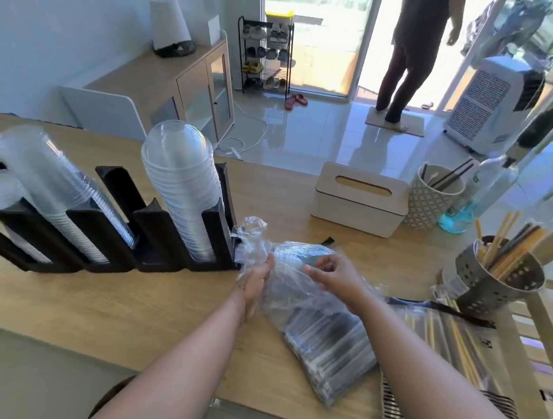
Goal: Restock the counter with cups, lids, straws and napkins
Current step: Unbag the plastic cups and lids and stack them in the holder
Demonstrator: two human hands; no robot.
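While cups and lids look stocked, straws are mid-refill
both hands' fingers (pixel 325 266) grip the straw bag (pixel 310 314) on the desk (pixel 128 310); napkin box (pixel 360 196) unverified

Two bare hands, left (pixel 254 278) and right (pixel 333 273), are at one clear plastic bag of dark straws (pixel 322 322). One black slotted rack (pixel 154 229) holds three stacks: two of clear plastic cups (pixel 56 175) and one of clear domed lids (pixel 181 182). One pale wooden tissue box (pixel 358 199) stands on the counter (pixel 128 306). Two straw holders stand there: one patterned ceramic cup (pixel 429 201) and one perforated metal pot (pixel 498 279). One glass bottle (pixel 478 195) stands beside them.
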